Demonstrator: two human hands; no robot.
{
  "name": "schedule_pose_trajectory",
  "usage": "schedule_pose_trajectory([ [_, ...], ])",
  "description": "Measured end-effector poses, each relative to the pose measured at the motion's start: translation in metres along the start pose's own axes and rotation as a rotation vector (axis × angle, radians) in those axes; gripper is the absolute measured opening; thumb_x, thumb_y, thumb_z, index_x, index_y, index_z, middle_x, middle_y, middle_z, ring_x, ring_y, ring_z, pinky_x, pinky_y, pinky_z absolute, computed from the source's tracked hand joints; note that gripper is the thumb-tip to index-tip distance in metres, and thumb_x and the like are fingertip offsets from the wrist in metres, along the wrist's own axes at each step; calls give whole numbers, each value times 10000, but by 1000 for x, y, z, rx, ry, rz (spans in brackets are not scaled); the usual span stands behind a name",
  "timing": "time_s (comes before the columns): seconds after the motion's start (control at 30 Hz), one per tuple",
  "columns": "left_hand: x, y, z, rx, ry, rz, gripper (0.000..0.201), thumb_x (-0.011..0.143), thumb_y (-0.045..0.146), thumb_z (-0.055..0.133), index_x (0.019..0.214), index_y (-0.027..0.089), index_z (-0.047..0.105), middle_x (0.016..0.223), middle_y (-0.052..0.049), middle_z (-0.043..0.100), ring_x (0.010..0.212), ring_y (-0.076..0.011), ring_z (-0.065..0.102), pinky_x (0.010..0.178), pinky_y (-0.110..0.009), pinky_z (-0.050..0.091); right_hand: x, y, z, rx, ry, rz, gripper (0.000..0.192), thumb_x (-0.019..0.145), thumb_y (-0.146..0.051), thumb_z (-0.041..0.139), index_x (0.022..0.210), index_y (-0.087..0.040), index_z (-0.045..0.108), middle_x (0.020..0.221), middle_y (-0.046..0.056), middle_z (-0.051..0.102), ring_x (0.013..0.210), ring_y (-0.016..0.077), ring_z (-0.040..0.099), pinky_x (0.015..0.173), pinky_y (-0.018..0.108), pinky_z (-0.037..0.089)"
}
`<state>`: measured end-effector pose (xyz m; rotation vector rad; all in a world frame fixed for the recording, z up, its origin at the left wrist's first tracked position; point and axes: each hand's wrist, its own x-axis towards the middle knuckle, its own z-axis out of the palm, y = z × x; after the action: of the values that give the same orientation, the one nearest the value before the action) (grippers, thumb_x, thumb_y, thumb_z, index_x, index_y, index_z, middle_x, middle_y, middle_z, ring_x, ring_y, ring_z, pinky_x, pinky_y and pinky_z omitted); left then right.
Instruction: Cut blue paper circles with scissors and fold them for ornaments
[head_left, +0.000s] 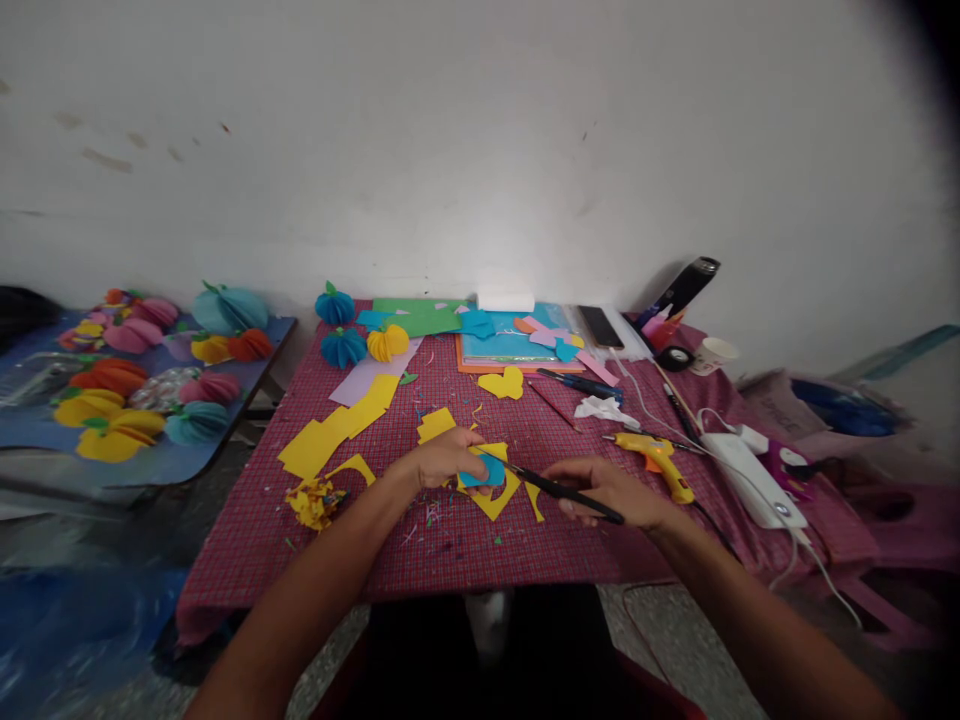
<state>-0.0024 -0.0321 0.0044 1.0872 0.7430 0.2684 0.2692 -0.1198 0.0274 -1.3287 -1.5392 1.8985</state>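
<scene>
Left hand [455, 458] pinched blue paper [491, 470] over yellow paper [493, 509], mid-table [450, 565]; right hand [600, 490] gripped black tool [559, 489]. Tip near left hand: a slip risked nicking it or spoiling the paper.

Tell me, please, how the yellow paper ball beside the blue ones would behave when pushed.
The yellow paper ball is probably light: it looks made of thin paper. Its separated folds may crush easily; its rounded outline suggests it could roll.
</scene>
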Motion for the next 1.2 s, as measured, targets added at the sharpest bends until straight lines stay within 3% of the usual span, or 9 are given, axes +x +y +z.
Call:
schedule_pose_trajectory([
  [0.4,0,-2,0,-8,-31,1,280,530,137,770,786,99,664,692,-78,727,551,-170,666,501,-242,512,-1,-3,-1,-32,-25,3,403,797,-417,718,1121,-182,670,651,-45,560,440,48,428,401,159,339],
  [0.93,0,-4,-2,176,-94,-30,242,568,233,776,746,123,655,644,-45,698,501,-139,610,466,-224,460,-9,-25,-4,-230,-74,-1,366,829,-335,670,1172,-204,674,635,-50,553,479,63,409,438,168,313],
  [1.2,2,-7,-4,188,-108,-14,232,579,232,752,762,118,665,653,-48,696,512,-139,612,463,-223,458,-8,-30,-9,-338,-83,-25,375,814,-417,681,1129,-214,692,684,-34,581,523,81,445,458,180,319],
])
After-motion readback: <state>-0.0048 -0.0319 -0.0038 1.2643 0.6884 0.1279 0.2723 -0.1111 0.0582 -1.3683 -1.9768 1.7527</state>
